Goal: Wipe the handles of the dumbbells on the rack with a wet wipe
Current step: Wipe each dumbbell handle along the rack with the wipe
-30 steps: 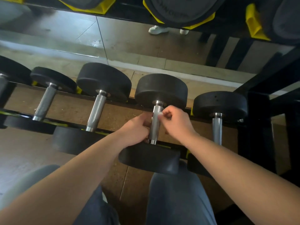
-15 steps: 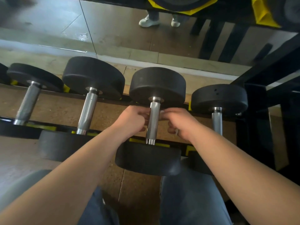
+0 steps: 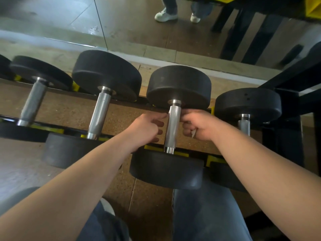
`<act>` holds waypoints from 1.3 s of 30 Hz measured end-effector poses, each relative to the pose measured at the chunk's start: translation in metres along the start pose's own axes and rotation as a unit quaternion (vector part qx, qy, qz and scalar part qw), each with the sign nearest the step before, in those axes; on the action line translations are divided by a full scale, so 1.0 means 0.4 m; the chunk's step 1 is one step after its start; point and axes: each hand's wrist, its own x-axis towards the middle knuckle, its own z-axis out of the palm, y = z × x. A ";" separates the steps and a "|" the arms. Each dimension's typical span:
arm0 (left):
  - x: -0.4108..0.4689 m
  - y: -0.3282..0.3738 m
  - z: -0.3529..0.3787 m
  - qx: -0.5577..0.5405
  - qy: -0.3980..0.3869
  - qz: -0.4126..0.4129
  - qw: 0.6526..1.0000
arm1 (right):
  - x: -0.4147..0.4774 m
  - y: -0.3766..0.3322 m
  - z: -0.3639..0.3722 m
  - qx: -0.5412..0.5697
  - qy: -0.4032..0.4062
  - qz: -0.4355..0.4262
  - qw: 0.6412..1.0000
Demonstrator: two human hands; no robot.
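Observation:
Several black dumbbells with steel handles lie across a low rack (image 3: 182,154). My hands flank the handle (image 3: 172,129) of the third dumbbell from the left, near its far weight (image 3: 178,86). My left hand (image 3: 147,127) is on the left side with its fingers curled and its index tip at the steel; I see nothing in it. On the right side, my right hand (image 3: 198,126) has a fingertip against the handle. It grips a white wet wipe (image 3: 192,133), only a small corner of which shows.
Neighbouring handles stand to the left (image 3: 99,112) (image 3: 33,101) and to the right (image 3: 244,124). The black rack frame (image 3: 286,136) rises at the right. A floor mirror (image 3: 121,23) behind reflects white shoes (image 3: 165,15). My jeans-clad legs (image 3: 205,214) are below.
My right hand slid off the front of the handle to its right side, and the wipe is now mostly hidden in it. Both hands moved toward the handle's far end.

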 end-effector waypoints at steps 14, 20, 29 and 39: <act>0.004 0.009 0.001 0.018 -0.022 -0.011 1.000 | -0.029 0.027 -0.018 -0.199 -0.075 0.035 0.977; 0.000 0.010 0.002 0.012 -0.027 -0.009 1.000 | -0.020 0.029 0.000 -0.141 -0.030 0.005 0.989; 0.010 0.007 -0.002 0.025 -0.031 0.001 0.999 | -0.056 0.022 -0.012 -0.248 -0.119 0.094 0.957; 0.003 0.013 0.012 0.045 -0.029 0.010 0.999 | -0.062 0.010 -0.032 -0.245 -0.033 0.001 0.969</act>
